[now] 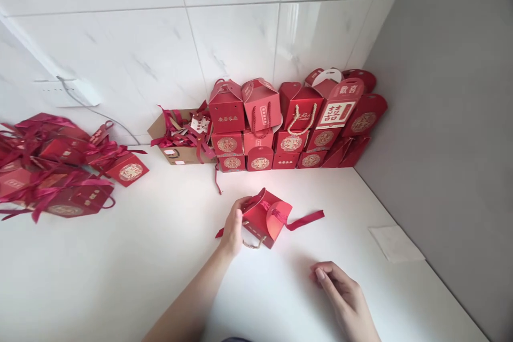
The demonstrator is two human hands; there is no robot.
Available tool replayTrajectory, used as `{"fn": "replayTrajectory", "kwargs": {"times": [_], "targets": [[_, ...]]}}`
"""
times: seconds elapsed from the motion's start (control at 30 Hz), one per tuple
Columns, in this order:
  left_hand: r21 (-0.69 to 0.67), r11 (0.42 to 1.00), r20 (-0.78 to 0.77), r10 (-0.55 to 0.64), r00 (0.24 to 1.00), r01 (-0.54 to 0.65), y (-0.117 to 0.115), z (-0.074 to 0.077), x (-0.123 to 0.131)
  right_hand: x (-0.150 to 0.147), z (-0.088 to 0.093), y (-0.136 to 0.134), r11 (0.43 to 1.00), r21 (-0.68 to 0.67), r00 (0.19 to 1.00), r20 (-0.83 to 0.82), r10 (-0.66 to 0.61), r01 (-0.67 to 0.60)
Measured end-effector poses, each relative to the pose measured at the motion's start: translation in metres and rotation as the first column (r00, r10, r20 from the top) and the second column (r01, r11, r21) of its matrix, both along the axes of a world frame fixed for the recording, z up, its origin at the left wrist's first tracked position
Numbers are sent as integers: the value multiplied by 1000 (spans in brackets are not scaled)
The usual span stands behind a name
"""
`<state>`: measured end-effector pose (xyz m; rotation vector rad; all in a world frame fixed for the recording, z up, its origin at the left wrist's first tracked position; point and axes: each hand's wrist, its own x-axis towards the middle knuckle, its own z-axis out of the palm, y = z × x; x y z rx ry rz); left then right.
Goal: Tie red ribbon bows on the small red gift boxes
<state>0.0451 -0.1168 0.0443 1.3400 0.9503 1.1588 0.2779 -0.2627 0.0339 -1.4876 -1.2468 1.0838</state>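
A red gift box point(262, 220) with curved flaps and a rope handle sits tilted on the white table. My left hand point(235, 227) holds it by its left side. A dark red ribbon point(306, 220) runs through the top of the box; one end trails to the right and a short end shows left of my left hand. My right hand point(340, 291) is to the lower right, apart from the box, its fingers curled with thumb near the index finger. Whether anything small is between those fingertips is hidden.
Stacked red boxes point(290, 141) line the tiled wall. Left of them stands a cardboard box point(184, 156) of ribbons and tags. Ribboned red boxes point(68, 171) are piled at far left. A white paper point(396, 243) lies by the grey partition point(449, 117) on the right.
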Motion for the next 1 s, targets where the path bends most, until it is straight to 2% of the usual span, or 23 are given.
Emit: {"fn": "replayTrajectory", "kwargs": {"times": [0.1, 0.23, 0.4, 0.6, 0.9, 1.0], "targets": [[-47, 996, 27, 80, 996, -79, 8, -7, 2, 0, 5, 4, 1000, -15, 1000, -13, 5, -5], [-62, 975, -56, 211, 976, -214, 14, -10, 2, 2, 7, 10, 994, -35, 994, 1, 105, -105], [-45, 928, -113, 364, 925, -371, 27, -8, 5, 0, 4, 8, 979, 37, 978, 62, 198, -200], [-61, 943, -118, 319, 941, -327, 45, 2, 8, -5, 3, 9, 954, 68, 951, 134, 280, -291], [-107, 967, -217, 204, 955, -231, 30, 8, 2, -1, 4, 10, 949, 62, 947, 102, 303, -310], [-155, 978, -234, 98, 967, -137, 24, 13, 2, -3, 6, 9, 949, 72, 950, 78, 301, -307]]}}
